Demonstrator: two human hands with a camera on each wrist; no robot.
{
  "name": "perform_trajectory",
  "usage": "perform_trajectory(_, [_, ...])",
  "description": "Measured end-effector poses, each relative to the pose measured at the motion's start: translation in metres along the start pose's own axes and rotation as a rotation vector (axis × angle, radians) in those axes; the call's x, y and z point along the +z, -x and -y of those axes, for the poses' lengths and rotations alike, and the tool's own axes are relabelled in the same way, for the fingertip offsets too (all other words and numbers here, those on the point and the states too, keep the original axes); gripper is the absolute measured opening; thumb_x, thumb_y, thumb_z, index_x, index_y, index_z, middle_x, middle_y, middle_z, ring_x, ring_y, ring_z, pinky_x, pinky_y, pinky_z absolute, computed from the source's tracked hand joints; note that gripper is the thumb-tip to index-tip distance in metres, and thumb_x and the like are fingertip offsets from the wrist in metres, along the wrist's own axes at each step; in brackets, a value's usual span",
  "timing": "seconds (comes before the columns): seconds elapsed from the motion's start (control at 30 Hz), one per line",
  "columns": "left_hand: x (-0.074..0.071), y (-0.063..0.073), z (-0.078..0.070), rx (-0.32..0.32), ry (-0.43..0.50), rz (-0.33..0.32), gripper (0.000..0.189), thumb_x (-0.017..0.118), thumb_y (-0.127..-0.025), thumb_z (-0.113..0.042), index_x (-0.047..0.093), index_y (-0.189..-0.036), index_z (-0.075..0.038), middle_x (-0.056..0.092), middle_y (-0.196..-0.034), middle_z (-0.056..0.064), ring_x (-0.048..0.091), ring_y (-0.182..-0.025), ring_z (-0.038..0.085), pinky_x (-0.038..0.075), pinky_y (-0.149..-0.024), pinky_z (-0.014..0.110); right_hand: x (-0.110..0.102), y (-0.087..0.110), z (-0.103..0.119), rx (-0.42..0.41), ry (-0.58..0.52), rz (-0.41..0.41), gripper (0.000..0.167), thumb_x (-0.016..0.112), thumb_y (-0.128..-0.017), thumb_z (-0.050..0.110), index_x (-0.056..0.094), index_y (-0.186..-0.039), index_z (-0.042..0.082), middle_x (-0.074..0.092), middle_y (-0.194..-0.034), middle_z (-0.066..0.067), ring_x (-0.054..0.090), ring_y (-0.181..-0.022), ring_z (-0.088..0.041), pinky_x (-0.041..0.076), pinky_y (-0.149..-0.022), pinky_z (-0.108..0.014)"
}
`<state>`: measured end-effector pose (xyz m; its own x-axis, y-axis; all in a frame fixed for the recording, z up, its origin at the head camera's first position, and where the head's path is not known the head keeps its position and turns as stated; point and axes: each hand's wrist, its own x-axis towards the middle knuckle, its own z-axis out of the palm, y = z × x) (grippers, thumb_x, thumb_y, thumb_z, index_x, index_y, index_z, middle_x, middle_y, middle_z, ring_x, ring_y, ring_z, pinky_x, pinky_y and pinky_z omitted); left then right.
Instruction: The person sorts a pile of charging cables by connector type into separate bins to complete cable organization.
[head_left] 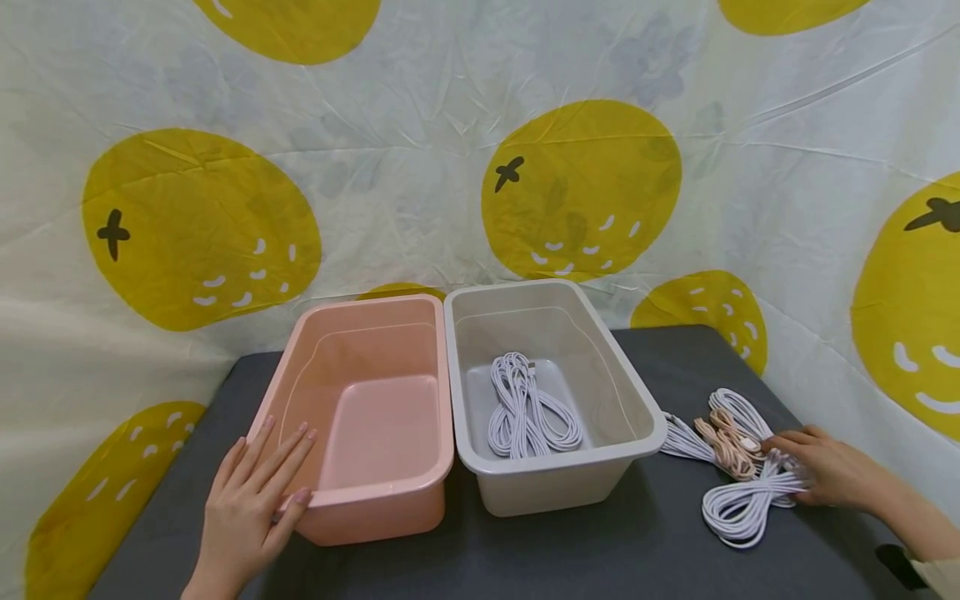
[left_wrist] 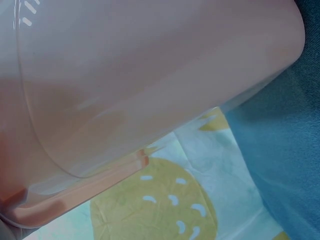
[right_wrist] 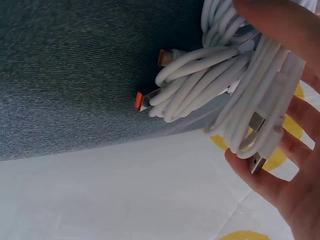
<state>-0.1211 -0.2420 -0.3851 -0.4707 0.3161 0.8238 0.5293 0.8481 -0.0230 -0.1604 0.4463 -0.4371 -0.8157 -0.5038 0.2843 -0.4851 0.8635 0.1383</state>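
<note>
On the near left rim of the pink bin (head_left: 378, 497) rests my left hand (head_left: 247, 504), its fingers straight and reaching over the edge. The left wrist view is filled mostly by the bin's wall (left_wrist: 150, 75). At the right side of the table my right hand (head_left: 832, 468) grips a coiled white cable (head_left: 738, 510). In the right wrist view the thumb and fingers close around that bundle, and its metal USB plugs stick out near the fingertips. A beige-pink cable (head_left: 729, 442) and more white coils (head_left: 738, 407) lie right beside it.
A beige bin (head_left: 551, 479) stands against the pink bin's right side, with coiled white cables (head_left: 517, 417) inside it. Another white cable bundle (head_left: 684, 440) lies by the bin's right wall. A lemon-print cloth (head_left: 420, 192) hangs behind the dark table (head_left: 570, 558).
</note>
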Motion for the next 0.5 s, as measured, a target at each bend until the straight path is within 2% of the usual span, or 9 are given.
perform_trajectory(0.13, [0.0006, -0.0002, 0.0001, 0.001, 0.001, -0.006, 0.053, 0.034, -0.090, -0.051, 0.059, -0.119, -0.014, 0.054, -0.128, -0.003, 0.039, -0.128, 0.025, 0.014, -0.112, 0.036, 0.0009, -0.0008, -0.0010, -0.001, 0.011, 0.029, 0.062, 0.086, -0.033, 0.026, 0.063, -0.090, 0.022, 0.055, -0.085, 0.005, 0.040, -0.074, -0.012, 0.036, -0.048, -0.026])
perform_trajectory(0.33, [0.0006, -0.0004, 0.0001, 0.001, 0.000, -0.006, 0.053, 0.034, -0.090, -0.051, 0.059, -0.119, -0.014, 0.055, -0.127, -0.003, 0.039, -0.128, 0.026, 0.013, -0.112, 0.036, 0.0002, -0.0008, -0.0002, 0.056, -0.002, 0.094, 0.058, 0.086, -0.032, 0.027, 0.065, -0.086, 0.020, 0.050, -0.085, 0.005, 0.040, -0.077, -0.017, 0.034, -0.047, -0.029])
perform_trajectory(0.5, [0.0003, -0.0003, -0.0001, 0.001, 0.003, -0.005, 0.053, 0.034, -0.090, -0.050, 0.059, -0.119, -0.014, 0.055, -0.127, -0.002, 0.038, -0.129, 0.026, 0.013, -0.112, 0.036, -0.0032, -0.0018, 0.0006, 0.097, 0.014, 0.138, 0.055, 0.085, -0.033, 0.029, 0.064, -0.084, 0.023, 0.048, -0.085, 0.006, 0.041, -0.080, -0.019, 0.035, -0.050, -0.035])
